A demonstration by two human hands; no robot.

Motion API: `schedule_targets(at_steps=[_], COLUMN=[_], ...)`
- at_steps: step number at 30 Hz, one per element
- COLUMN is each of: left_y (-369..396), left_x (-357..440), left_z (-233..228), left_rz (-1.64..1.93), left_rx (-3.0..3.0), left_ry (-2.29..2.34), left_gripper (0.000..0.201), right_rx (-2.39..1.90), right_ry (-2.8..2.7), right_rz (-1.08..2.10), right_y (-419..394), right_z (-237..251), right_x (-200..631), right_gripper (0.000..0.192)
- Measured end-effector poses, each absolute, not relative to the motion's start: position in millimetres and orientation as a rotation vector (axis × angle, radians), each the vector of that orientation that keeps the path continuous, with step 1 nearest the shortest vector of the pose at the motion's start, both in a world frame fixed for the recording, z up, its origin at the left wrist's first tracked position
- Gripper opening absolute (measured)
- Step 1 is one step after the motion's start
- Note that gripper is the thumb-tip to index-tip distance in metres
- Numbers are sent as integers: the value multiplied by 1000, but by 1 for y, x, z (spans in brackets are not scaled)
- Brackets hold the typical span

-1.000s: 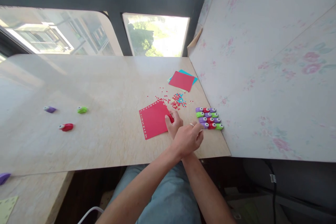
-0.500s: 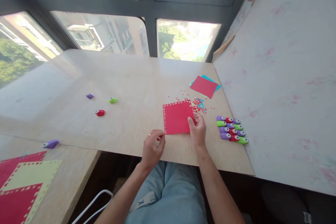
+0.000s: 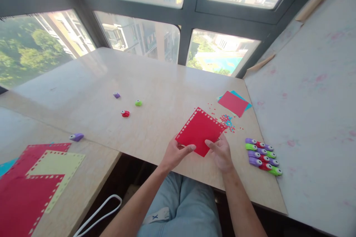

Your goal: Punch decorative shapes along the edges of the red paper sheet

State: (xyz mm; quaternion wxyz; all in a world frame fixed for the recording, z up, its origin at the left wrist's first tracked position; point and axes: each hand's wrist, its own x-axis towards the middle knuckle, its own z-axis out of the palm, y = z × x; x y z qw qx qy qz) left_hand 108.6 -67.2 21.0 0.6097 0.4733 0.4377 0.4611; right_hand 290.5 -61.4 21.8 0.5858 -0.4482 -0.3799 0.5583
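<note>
A red paper sheet [image 3: 198, 129] with small holes punched along its edges is held at a tilt above the table. My left hand [image 3: 176, 153] pinches its lower left side, thumb on top and fingers beneath. On the lower right side my right hand [image 3: 221, 152] grips the same sheet, its thumb also on top and its fingers partly hidden underneath. Just beyond the sheet's right corner lies a scatter of tiny red and blue paper cutouts [image 3: 228, 120].
Rows of colourful craft punches [image 3: 263, 155] stand by the wall at right. A stack of cards [image 3: 233, 103] lies at the back right. Loose punches, one a red punch [image 3: 125, 113], sit to the left. Punched sheets [image 3: 41, 192] cover the left table, and a window borders the far edge.
The red sheet has been lifted and turned, one corner now pointing toward me. My left hand has gone from touching its corner to gripping its side. The camera view has swung left.
</note>
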Motion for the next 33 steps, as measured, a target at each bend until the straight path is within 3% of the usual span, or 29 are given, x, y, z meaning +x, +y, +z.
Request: schedule_targets(at_steps=[5, 13, 22, 30, 33], left_y=[-58, -33, -25, -7, -6], left_x=[107, 60, 74, -11, -52], left_z=[18, 20, 19, 2, -6], left_rz=[1114, 844, 1003, 1439, 1400], left_rx=[1008, 1058, 1081, 1424, 1550], left_ry=[1115, 957, 1055, 1988, 2305], left_gripper=[40, 37, 38, 21, 29], right_rx=[-1112, -1070, -1273, -1326, -1353], right_ry=[-913, -867, -953, -970, -994], right_rz=[1358, 1488, 1502, 1467, 1447], right_y=[-66, -59, -63, -64, -64], right_z=[18, 13, 8, 0, 1], right_x=[295, 307, 297, 300, 300], right_gripper=[62, 50, 41, 39, 40])
